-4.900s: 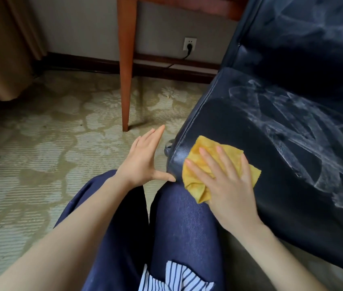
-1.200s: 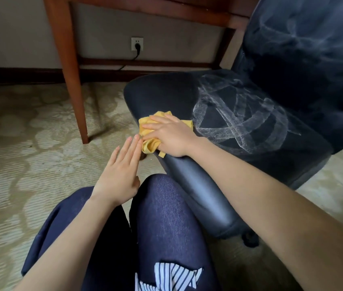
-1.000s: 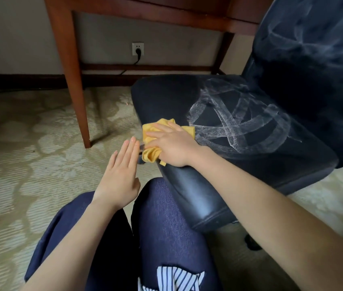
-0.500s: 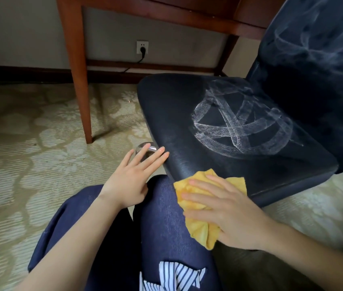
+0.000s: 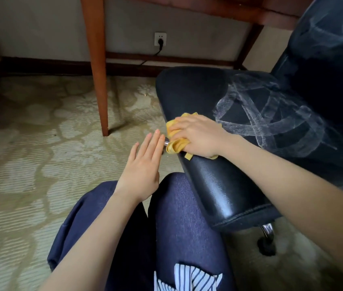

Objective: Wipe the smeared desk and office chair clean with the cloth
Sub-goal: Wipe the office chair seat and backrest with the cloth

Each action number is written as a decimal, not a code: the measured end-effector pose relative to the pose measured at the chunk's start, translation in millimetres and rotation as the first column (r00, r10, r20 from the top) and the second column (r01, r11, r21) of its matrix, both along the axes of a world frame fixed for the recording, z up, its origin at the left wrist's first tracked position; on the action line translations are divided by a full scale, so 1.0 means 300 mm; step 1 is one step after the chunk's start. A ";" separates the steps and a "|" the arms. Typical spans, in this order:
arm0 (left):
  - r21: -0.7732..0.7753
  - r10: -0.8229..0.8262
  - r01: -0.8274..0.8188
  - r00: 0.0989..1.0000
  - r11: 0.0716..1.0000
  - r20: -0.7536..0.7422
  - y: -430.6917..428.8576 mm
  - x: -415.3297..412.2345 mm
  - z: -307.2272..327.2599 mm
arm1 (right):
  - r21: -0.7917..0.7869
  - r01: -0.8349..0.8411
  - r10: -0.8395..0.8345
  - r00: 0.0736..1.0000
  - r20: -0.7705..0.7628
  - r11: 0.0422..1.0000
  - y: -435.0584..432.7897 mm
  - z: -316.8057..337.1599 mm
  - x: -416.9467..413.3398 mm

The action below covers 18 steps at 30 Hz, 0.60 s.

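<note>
Patterned carpet [image 5: 29,143] covers the floor on the left. A reddish wooden leg [image 5: 98,70] of the surface [image 5: 219,9] stands on it, with a white wall socket [image 5: 160,38] behind, a black plug in it. The left hand [image 5: 143,164] hovers flat, fingers straight and together, holding nothing, just beside the chair's front corner. There the yellow cloth [image 5: 174,145] lies bunched on the edge of the black seat [image 5: 187,91], and the right hand [image 5: 197,136] bears down on it with fingers curled over the folds. White smears [image 5: 271,122] loop across the seat to the right, and fainter ones streak the backrest [image 5: 330,49]. A black caster [image 5: 266,245] shows underneath.
</note>
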State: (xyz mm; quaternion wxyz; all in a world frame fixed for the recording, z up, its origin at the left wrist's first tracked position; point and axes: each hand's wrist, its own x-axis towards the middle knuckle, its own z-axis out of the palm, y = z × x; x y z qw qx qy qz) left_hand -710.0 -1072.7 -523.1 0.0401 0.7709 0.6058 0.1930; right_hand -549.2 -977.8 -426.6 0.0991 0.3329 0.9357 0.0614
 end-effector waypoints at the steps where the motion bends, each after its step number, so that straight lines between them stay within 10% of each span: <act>1: -0.002 0.020 -0.020 1.000 1.000 0.001 -0.001 0.000 0.000 | 0.027 0.024 -0.024 0.999 0.023 0.999 0.018 -0.008 -0.032; 10: 0.022 0.132 -0.132 0.991 0.991 0.023 -0.010 -0.018 0.011 | 0.125 -0.120 0.095 0.977 0.193 0.985 -0.163 -0.068 -0.030; 18: -0.023 -0.018 0.019 0.997 1.000 0.074 -0.012 -0.013 0.023 | 0.033 -0.167 0.167 0.986 -0.005 0.985 -0.472 -0.055 0.258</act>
